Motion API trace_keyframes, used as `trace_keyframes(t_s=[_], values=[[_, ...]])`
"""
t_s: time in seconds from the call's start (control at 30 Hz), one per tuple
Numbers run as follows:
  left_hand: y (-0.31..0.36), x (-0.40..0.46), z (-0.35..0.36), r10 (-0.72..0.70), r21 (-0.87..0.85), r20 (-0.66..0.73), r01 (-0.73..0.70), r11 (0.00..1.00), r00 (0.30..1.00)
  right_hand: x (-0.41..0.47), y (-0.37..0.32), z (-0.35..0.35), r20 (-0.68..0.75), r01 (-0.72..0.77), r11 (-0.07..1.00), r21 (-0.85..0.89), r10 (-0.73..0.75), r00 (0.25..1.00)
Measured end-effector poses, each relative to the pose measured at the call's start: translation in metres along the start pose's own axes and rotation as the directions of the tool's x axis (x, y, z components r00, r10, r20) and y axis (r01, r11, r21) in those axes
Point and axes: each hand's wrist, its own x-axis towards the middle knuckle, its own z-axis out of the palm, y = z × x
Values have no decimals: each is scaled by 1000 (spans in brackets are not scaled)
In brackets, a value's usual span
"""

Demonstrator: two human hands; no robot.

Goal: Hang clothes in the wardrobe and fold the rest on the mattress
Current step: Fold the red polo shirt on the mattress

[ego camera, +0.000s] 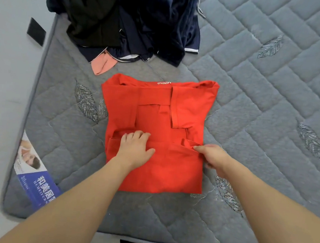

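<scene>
A red T-shirt (156, 109) lies partly folded on the grey quilted mattress (263, 91), its sleeves turned in and its lower part folded up over the middle. My left hand (134, 148) rests on the folded edge at the shirt's left side, with its fingers curled at that edge. My right hand (212, 157) pinches the same folded edge at the shirt's right side. A pile of dark clothes (129, 19) sits at the far side of the mattress.
A pink garment (102, 64) pokes out from under the dark pile. A blue and white printed label (34, 176) lies on the mattress's near left corner. A black patch (36, 31) is on the pale floor (2, 89) at the left. The mattress's near edge is just below my arms.
</scene>
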Motion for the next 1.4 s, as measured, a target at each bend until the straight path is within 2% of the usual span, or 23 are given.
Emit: trace_keyframes(t_s=[0.1,0.2,0.27,0.33,0.4,0.43,0.53,0.63,0.77,0.83,0.87,0.93,1.0,1.07,1.13,1.17,1.2,1.23,1.27,1.3,1.33,1.4], values=[[5,10,5,26,79,-45,-23,997,999,4,-2,-9,50,-34,999,-25,35,998],[12,19,2,118,116,33,-121,986,992,8,-10,-15,102,16,999,43,-21,995],[13,24,0,101,80,75,-107,991,992,9,-12,-20,212,46,997,69,-59,976],[10,27,-1,41,54,135,-49,997,990,7,-12,-23,333,126,968,-216,-48,942],[5,30,2,28,95,186,-46,994,982,8,-13,-25,379,235,834,-499,-33,925],[3,31,4,37,123,195,-62,991,980,11,-14,-25,373,279,787,-550,-67,925],[0,34,6,61,148,213,-94,985,975,21,-26,-31,323,379,734,-563,-227,919],[-1,36,4,45,135,238,-79,988,970,29,-33,-37,309,456,543,-705,-344,887],[1,34,-2,71,60,223,-86,994,972,30,-32,-40,399,531,279,-800,-414,818],[0,29,-5,110,-4,205,-111,994,973,29,-34,-34,446,560,207,-802,-415,793],[-1,26,-7,127,-39,200,-122,992,972,30,-36,-29,456,553,198,-809,-382,804],[-3,18,-12,147,-140,164,-125,982,975,31,-39,-18,423,495,227,-839,-300,855],[-5,11,-18,173,-227,69,-154,962,982,33,-44,-11,376,431,282,-857,-230,897],[-7,6,-21,213,-233,-43,-217,948,976,35,-49,-9,334,371,242,-897,-179,925],[-9,3,-22,242,-190,-99,-257,948,965,36,-52,-11,313,336,184,-924,-141,939],[-10,2,-21,240,-150,-109,-255,955,965,36,-53,-13,326,352,223,-909,-144,934],[-12,2,-20,232,-99,-113,-244,965,966,36,-53,-17,351,388,331,-860,-170,921],[-14,3,-19,230,-35,-118,-235,971,966,35,-53,-22,372,422,499,-757,-203,906],[-15,4,-18,238,34,-122,-236,971,963,32,-53,-27,383,431,676,-598,-231,894],[-16,5,-17,253,100,-124,-242,965,960,29,-52,-31,389,429,805,-411,-271,881],[-17,7,-15,264,150,-129,-245,958,956,27,-51,-35,367,416,879,-235,-316,875],[-15,12,-13,272,205,-151,-239,949,950,27,-46,-39,264,393,920,3,-379,887]])
